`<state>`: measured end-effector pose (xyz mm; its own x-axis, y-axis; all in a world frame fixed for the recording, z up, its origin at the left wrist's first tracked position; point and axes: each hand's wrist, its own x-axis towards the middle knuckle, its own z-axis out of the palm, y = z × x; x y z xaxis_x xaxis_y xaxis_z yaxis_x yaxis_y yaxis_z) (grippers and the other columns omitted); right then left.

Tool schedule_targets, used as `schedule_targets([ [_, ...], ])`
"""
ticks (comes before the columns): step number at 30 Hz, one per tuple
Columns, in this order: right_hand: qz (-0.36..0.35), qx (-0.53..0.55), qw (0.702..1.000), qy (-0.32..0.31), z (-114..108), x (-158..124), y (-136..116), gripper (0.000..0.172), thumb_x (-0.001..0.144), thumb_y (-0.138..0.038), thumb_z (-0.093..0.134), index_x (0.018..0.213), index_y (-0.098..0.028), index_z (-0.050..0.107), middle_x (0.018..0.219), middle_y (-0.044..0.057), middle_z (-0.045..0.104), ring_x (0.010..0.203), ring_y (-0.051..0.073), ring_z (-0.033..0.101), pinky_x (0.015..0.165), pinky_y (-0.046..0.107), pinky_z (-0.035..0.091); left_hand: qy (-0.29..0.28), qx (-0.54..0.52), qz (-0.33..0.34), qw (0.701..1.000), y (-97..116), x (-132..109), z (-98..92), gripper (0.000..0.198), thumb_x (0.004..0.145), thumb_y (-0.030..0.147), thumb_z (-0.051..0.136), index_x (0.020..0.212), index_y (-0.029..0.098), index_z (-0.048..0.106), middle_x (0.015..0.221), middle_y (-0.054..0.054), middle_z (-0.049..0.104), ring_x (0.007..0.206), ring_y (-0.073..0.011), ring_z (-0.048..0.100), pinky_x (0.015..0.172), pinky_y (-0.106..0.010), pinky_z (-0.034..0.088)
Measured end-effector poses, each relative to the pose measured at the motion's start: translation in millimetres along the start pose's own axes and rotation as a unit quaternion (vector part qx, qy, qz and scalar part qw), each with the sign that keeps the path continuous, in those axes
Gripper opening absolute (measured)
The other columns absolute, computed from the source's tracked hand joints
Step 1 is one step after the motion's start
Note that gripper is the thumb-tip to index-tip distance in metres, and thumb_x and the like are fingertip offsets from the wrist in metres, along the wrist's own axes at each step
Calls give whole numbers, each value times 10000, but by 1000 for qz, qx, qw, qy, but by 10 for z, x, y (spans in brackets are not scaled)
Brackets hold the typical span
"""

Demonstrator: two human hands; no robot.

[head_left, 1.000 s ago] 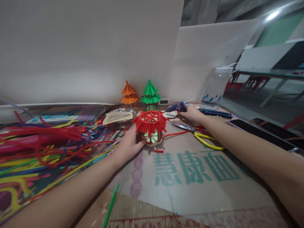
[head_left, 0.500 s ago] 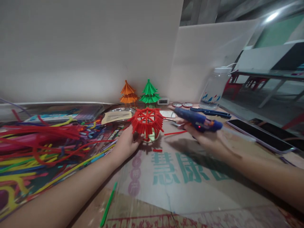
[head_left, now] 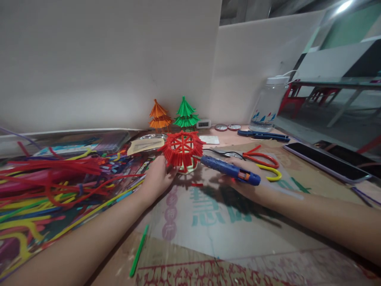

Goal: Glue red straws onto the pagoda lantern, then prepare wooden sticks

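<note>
1. The red model [head_left: 183, 155] is held upright, its ringed, spoked roof fringed with short strips above a pale base.
2. The blue glue gun [head_left: 229, 169] is held beside it, nozzle pointed toward it.

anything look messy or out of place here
Nothing looks spilled, but the multicoloured heap of fuzzy stems at left is tangled, strands crossing every way. One slim green stick lies alone near the bottom of the view, and a short red scrap sits loose just in front of the round red fringed structure.
</note>
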<state>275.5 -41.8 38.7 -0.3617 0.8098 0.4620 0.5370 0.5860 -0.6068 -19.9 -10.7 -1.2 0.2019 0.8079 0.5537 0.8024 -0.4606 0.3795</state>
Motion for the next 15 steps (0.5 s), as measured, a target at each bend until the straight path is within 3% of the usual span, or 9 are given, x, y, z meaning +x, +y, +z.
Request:
schedule_targets([
  [7,34,-50,998,11,-14,12,-57,183,804,-428,739,814,-268,652,706,-5,696,638,204,674,579,318,537,3,11,-2,1000,16,3,-9,315,902,287,596,1206,207,605,1125,-109,695,1112,-294,651,984,-454,535],
  [15,25,-17,999,23,9,-2,-35,212,776,-428,749,912,-271,708,752,-3,737,652,202,686,581,302,535,-1,23,5,1000,41,9,-26,263,905,302,587,1139,191,633,1131,-126,696,1107,-307,653,983,-466,530],
])
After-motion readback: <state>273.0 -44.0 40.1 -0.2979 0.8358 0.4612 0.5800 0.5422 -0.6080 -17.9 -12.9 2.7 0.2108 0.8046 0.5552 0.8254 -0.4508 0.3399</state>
